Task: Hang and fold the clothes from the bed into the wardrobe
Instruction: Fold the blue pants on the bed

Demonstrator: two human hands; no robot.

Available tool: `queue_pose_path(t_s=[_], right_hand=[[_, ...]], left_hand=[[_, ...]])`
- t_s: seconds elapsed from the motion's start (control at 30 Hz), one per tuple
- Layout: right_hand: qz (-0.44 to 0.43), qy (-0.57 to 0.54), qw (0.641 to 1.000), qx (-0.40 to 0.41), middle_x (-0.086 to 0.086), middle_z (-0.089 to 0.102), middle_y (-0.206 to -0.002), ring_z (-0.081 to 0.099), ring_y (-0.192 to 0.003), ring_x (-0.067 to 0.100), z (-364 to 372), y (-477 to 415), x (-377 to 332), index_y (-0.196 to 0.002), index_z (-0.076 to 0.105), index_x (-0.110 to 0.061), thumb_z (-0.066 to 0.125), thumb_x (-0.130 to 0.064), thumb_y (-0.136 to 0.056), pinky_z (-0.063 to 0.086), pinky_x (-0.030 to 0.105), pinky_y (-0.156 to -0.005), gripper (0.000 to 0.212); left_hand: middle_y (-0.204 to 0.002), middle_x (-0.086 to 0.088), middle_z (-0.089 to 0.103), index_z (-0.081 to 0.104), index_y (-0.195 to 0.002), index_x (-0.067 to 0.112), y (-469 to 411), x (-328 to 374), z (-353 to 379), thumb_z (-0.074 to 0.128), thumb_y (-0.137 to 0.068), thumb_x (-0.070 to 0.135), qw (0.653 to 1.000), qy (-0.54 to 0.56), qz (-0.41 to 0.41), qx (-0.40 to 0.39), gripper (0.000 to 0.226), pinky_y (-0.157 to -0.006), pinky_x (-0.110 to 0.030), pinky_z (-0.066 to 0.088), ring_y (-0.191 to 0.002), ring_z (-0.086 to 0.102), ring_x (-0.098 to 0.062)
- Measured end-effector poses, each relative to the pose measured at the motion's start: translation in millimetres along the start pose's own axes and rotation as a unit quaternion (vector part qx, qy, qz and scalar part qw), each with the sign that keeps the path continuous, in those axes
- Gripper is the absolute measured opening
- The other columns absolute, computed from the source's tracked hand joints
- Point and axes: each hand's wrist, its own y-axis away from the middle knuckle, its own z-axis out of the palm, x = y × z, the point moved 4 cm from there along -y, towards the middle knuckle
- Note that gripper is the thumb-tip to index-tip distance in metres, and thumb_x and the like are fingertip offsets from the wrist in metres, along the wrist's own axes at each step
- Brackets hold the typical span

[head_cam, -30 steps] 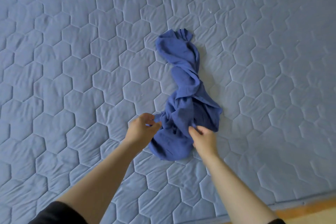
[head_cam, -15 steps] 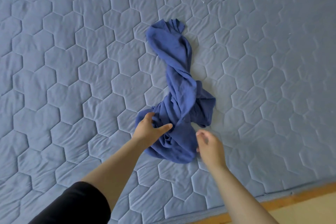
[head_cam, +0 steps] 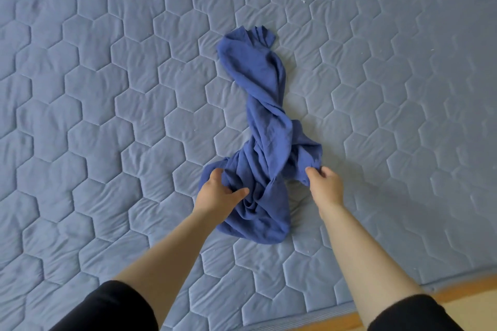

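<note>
A dark blue garment (head_cam: 265, 121) lies twisted and bunched on the bed (head_cam: 107, 88), which has a pale blue cover quilted in hexagons. Its far end is narrow, its near end a crumpled heap. My left hand (head_cam: 219, 195) grips the cloth at the heap's left side, thumb lying across the folds. My right hand (head_cam: 324, 183) pinches a fold at the heap's right edge. Both forearms reach in from the bottom of the view, with black sleeves at the elbows.
The bed's near edge (head_cam: 376, 301) runs across the bottom right, with a strip of wooden floor (head_cam: 457, 295) beyond it. Bare quilted cover spreads to the left, right and far side of the garment. No wardrobe is in view.
My right hand let go of the heap's middle, moved right and took hold of a fold at its right edge. My left hand shifted onto the heap's left side and gripped it.
</note>
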Motion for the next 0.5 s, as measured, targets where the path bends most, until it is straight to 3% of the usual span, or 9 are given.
queue_pose_path(t_s=[0.17,0.33,0.43,0.5], right_hand=[[-0.134,-0.024,0.991,-0.006,0.000,0.049,-0.059,0.038,-0.047,0.003,-39,48,-50,-0.070,0.053,-0.004,0.053,-0.016,-0.091,0.034,0.014,-0.046,0.024],[-0.206,-0.018,0.978,-0.037,-0.002,0.048,-0.061,0.035,-0.051,0.006,-68,101,-114,-0.072,0.054,-0.003,0.054,-0.020,-0.094,0.032,0.019,-0.049,0.028],[-0.248,-0.049,0.965,-0.064,-0.010,0.052,-0.057,0.040,-0.050,0.000,-86,140,-162,-0.071,0.060,-0.015,0.054,-0.018,-0.095,0.036,0.014,-0.051,0.025],[-0.268,-0.070,0.958,-0.079,-0.013,0.057,-0.056,0.046,-0.051,-0.003,-98,168,-194,-0.071,0.062,-0.019,0.054,-0.017,-0.096,0.040,0.011,-0.052,0.025]], left_hand=[[-0.105,0.006,0.065,0.043,-0.137,0.022,33,7,-22,0.069,-0.081,0.047,1.000,0.016,0.006,-0.002,0.066,-0.073,-0.026,0.043,-0.090,0.056,-0.012],[-0.096,0.007,0.062,0.057,-0.125,0.021,85,34,-62,0.067,-0.086,0.039,0.998,0.040,0.036,0.024,0.044,-0.061,-0.016,0.039,-0.085,0.058,-0.011],[-0.084,0.015,0.061,0.062,-0.113,0.022,122,55,-95,0.066,-0.087,0.036,0.995,0.054,0.069,0.051,0.029,-0.050,-0.005,0.038,-0.070,0.055,0.004],[-0.084,0.016,0.061,0.061,-0.108,0.025,148,69,-119,0.066,-0.087,0.035,0.991,0.069,0.093,0.062,0.024,-0.050,-0.002,0.037,-0.070,0.053,0.009]])
